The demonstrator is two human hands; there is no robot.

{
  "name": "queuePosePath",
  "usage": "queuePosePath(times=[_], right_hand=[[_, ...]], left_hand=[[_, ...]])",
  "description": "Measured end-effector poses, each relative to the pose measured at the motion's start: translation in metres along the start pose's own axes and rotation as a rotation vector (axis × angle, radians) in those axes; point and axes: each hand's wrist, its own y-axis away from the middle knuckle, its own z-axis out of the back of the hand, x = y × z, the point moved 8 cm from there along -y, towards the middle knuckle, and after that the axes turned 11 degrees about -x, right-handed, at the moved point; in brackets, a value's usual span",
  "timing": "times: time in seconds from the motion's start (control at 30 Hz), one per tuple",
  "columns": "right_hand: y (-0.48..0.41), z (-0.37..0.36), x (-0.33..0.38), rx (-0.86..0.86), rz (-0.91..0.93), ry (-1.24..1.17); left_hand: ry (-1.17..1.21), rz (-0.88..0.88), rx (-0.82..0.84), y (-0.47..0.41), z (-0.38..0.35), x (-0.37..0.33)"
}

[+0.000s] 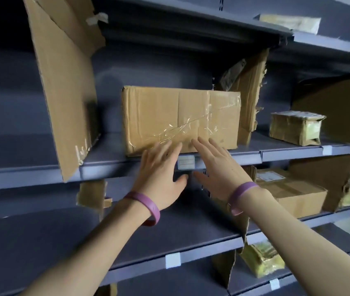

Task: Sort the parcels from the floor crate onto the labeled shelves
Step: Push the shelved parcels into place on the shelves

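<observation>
A brown cardboard parcel (180,118) wrapped in clear tape sits on the grey shelf (110,161) at chest height, its front face toward me. My left hand (159,176) and my right hand (216,169) are side by side in front of it, fingers straight. Their fingertips reach the lower front edge of the parcel. Neither hand grips anything. A white label (185,162) on the shelf lip shows between my hands. Both wrists wear purple bands.
Torn cardboard dividers (63,82) (248,99) stand on either side of the parcel. A small taped parcel (295,128) lies on the shelf to the right. The shelf below holds a brown box (291,191). A yellowish packet (261,261) lies lower down.
</observation>
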Motion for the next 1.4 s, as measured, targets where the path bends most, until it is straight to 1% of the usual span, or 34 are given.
queuePosePath(times=[0.1, 0.2, 0.27, 0.4, 0.57, 0.77, 0.93, 1.1, 1.2, 1.4], right_hand=[[0.000, -0.004, -0.025, 0.033, 0.079, -0.054], [0.002, -0.007, -0.049, 0.068, 0.143, -0.081], [0.004, -0.006, -0.060, 0.081, 0.169, -0.106], [0.006, -0.005, -0.074, 0.107, 0.211, -0.147], [0.003, -0.004, -0.088, 0.069, 0.214, -0.151], [0.002, -0.018, -0.084, 0.051, 0.220, -0.040], [-0.003, -0.027, -0.081, 0.045, 0.236, 0.026], [-0.013, -0.034, -0.079, 0.072, 0.235, 0.061], [-0.014, -0.038, -0.077, 0.071, 0.230, 0.084], [-0.017, -0.042, -0.074, 0.073, 0.242, 0.107]], left_hand=[[-0.062, 0.134, -0.022, 0.001, -0.012, -0.007], [-0.178, 0.245, 0.019, 0.004, -0.024, -0.015], [-0.238, 0.288, 0.047, 0.007, -0.028, -0.019], [-0.319, 0.356, 0.048, 0.011, -0.024, -0.017], [-0.444, 0.409, 0.068, 0.017, -0.014, 0.003], [-0.467, 0.362, 0.047, 0.015, -0.011, 0.014], [-0.488, 0.386, 0.115, 0.011, -0.016, 0.026], [-0.546, 0.355, 0.170, 0.006, -0.020, 0.035], [-0.541, 0.363, 0.191, 0.004, -0.022, 0.042], [-0.542, 0.374, 0.171, 0.000, -0.025, 0.046]])
